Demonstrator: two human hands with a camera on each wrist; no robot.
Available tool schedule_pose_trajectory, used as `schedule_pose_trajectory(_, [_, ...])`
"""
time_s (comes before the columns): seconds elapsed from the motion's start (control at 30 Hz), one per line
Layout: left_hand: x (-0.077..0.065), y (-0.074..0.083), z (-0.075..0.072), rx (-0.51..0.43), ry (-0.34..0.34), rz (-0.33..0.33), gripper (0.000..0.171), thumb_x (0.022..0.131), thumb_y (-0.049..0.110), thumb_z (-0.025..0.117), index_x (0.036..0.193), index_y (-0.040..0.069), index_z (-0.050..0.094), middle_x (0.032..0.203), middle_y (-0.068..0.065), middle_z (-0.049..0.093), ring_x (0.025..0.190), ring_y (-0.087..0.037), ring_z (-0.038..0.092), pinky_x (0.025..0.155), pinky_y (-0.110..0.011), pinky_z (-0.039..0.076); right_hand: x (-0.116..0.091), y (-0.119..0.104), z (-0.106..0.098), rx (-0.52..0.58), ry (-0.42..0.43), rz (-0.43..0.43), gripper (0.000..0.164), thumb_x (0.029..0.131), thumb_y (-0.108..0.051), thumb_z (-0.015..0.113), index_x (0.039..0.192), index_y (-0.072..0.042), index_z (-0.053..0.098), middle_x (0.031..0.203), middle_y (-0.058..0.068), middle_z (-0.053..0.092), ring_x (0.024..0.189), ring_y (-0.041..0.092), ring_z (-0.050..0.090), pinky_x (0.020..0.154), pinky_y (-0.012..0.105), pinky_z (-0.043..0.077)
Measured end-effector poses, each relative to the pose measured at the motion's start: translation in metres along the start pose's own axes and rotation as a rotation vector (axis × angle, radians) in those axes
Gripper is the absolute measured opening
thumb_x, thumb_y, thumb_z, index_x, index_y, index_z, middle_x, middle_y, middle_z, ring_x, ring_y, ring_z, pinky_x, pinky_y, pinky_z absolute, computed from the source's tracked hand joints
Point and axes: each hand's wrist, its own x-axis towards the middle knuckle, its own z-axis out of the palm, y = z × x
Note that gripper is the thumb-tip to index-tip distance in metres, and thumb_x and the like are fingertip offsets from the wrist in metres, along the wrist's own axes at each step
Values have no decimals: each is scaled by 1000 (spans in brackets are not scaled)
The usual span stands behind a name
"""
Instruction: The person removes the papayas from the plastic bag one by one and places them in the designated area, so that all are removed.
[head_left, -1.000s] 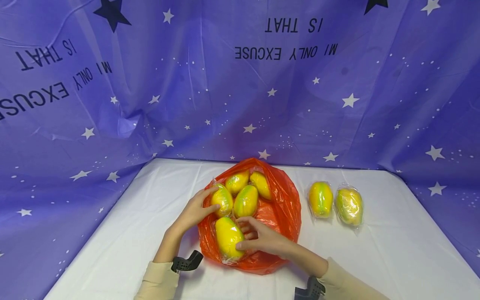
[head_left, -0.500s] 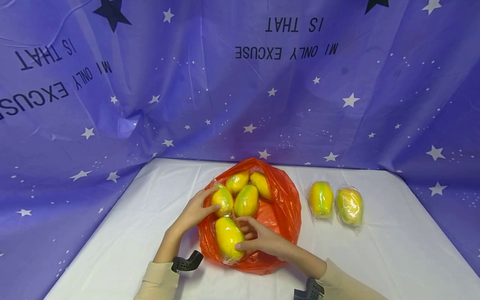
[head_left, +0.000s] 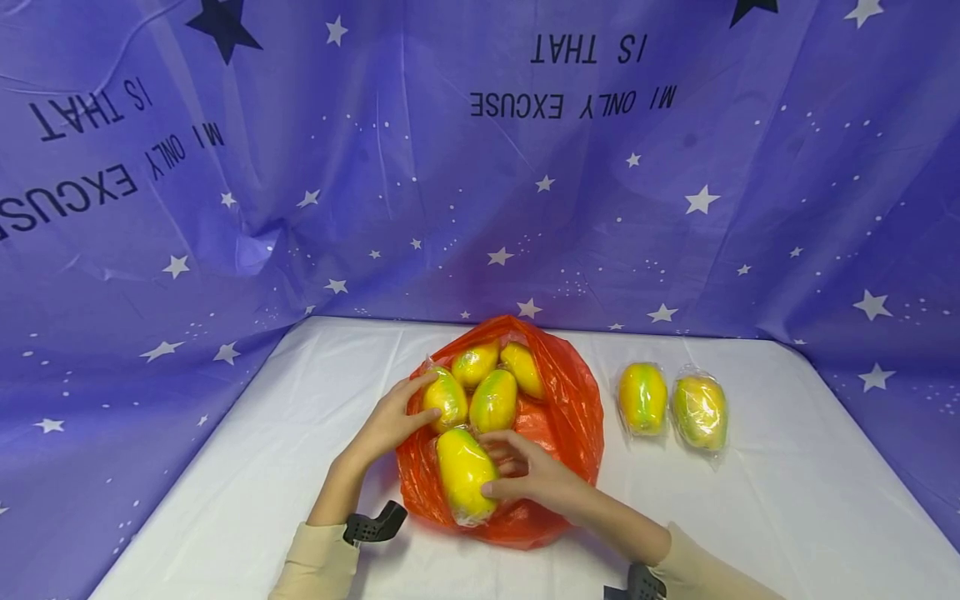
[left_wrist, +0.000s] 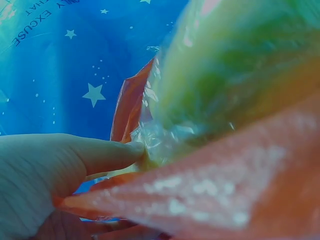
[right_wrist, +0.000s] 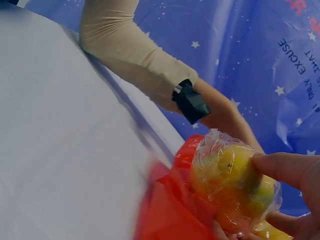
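The right grip (head_left: pixel 536 475) is partly closed, thumb and fingers holding a wrapped yellow fruit (head_left: pixel 463 475) over the near side of a red bag (head_left: pixel 581 417). The left grip (head_left: pixel 390 421) holds the bag's rim beside another fruit (head_left: pixel 448 404). Two more wrapped fruits (head_left: pixel 642 398) lie apart on the table (head_left: pixel 780 508).

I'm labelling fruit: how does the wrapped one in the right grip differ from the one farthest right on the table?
The held fruit is in the right grip; the outer fruit lies untouched. The held fruit shows against the red bag; the outer fruit lies on the table. In the head view, the held fruit looks mostly yellow, the outer fruit greener along its side. Both wear clear wrap.
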Motion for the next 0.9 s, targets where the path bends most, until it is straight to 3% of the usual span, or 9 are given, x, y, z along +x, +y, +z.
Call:
schedule_pose_trajectory(0.47, [1,-1,1,10,4,-2,59,88,19,70,142,7,49,138,-24,47,127,-42,43,105,-58,32,-14,-10,-15,-31,35,-32,60,84,-24,76,137,-14,50,128,7,56,114,26,54,95,39,46])
schedule_pose_trajectory(0.9, [1,-2,1,4,7,-5,58,88,19,70,141,8,49,137,-24,47,127,-42,43,105,-58,32,-28,-19,-33,14,58,-57,60,85,-17,74,138,-10,48,129,14,53,115,30,52,88,37,52])
